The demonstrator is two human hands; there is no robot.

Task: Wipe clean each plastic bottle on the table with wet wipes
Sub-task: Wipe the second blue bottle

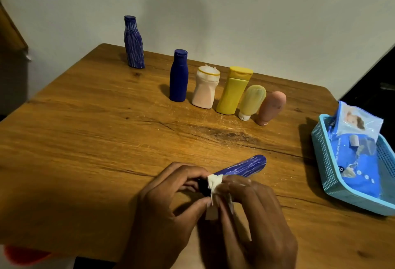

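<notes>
I look down on a wooden bench (85, 132) set against a pale wall. Near its front edge, both of my hands hold a blue bottle with white streaks (241, 167), lying on its side with its base pointing away to the right. My left hand (168, 204) has its fingers curled around the dark cap end of that bottle. My right hand (254, 211) has its fingers pinched on a white wet wipe (214, 183), which is wrapped over the bottle's neck.

Further back, a row of bottles stands on the bench: a tall blue streaked bottle (134, 43) well apart on the left, then a plain dark blue bottle (179, 76), a white bottle (205, 88), a yellow bottle (233, 91), a small pale yellow tube (252, 102) standing on its cap, and a pinkish brown tube (271, 107).

At the right edge of the bench sits a light blue plastic basket (324, 162) holding a blue pack of wet wipes (357, 162).
</notes>
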